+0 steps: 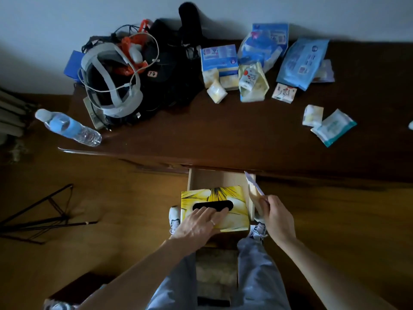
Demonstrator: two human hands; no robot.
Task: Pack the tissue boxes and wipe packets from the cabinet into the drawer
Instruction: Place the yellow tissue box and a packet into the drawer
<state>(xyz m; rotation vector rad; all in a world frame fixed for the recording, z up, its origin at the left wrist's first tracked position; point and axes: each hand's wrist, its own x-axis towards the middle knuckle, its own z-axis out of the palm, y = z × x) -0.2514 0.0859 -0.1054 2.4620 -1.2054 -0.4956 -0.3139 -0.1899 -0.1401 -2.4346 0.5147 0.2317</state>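
Observation:
A yellow tissue box (232, 195) with a black slot lies in the open wooden drawer (214, 178) below the dark cabinet top (201, 135). My left hand (199, 222) rests flat on the box, fingers at the slot. My right hand (277, 218) grips a thin packet (254, 189) upright against the drawer's right wall. On the cabinet top lie blue tissue boxes (219, 57), a large blue wipe packet (301, 61), yellow tissue packs (252, 83) and small wipe packets (333, 127).
A black bag with a grey headset and cables (125, 72) fills the cabinet's left part, a water bottle (69, 127) lying beside it at the edge. A dark folding stand (44, 211) sits on the wooden floor at left. My legs and shoes are below the drawer.

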